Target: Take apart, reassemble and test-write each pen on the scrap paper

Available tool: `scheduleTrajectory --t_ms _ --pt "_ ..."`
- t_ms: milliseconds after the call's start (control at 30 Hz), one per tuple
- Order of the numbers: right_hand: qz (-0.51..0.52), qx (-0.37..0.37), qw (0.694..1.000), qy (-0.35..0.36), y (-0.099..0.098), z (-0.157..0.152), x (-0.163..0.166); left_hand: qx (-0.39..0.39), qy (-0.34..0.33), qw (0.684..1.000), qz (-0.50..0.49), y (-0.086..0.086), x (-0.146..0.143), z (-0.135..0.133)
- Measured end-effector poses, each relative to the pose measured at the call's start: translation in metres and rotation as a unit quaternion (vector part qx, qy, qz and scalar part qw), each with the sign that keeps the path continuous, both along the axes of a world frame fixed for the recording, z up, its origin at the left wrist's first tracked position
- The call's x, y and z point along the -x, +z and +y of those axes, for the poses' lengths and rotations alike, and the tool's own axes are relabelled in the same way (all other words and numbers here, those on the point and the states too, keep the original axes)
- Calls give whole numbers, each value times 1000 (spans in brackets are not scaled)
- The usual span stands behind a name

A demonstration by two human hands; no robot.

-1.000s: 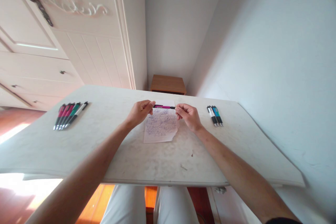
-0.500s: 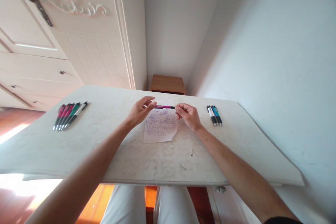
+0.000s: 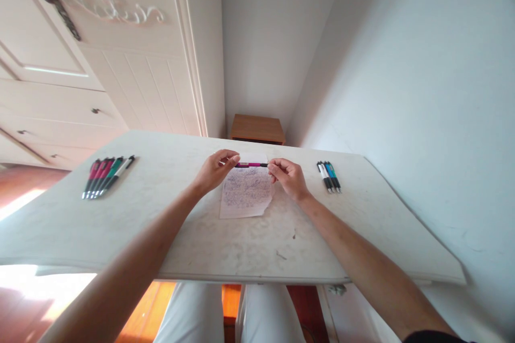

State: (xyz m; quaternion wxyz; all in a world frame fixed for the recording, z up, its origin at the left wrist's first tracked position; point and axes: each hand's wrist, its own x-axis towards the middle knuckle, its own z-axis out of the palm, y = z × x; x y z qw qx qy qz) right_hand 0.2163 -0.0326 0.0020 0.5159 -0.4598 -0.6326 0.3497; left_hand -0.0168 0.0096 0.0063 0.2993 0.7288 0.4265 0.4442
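A magenta pen (image 3: pixel 251 164) with a black grip lies level between my two hands, over the top part of a scribbled sheet of paper (image 3: pixel 245 193). My left hand (image 3: pixel 217 169) pinches the clip end between thumb and fingers. At the black grip end, my right hand (image 3: pixel 287 174) is closed with thumb and fingertips, hiding the tip. The paper rests on the white table (image 3: pixel 193 246), covered in dark ink writing, with a torn lower right corner.
Several pens (image 3: pixel 104 178) in magenta, green and white lie side by side at the left. More pens (image 3: pixel 329 177), white and blue, lie at the right. A wall (image 3: pixel 422 91) borders the right side, a cabinet (image 3: pixel 161 64) the back left. A brown wooden unit (image 3: pixel 257 127) stands behind.
The fingers of my left hand have shifted slightly at the pen's clip end, and the pen has turned a little. My right hand stays in nearly the same place.
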Motion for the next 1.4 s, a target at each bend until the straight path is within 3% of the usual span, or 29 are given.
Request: scheduleTrajectory --t_ms 300,633,967,1400 --pt "-7 -6 1000 -6 1 -2 1 37 -54 998 17 3 1 -4" --pt "-4 -11 1000 -3 -2 0 0 -5 -19 1000 -23 1 1 -3" --pt "-6 -12 1000 -6 -2 0 0 45 -36 998 21 1 3 -2" --pt "-13 -18 1000 -12 -2 -1 2 47 -39 997 -46 0 1 -1"
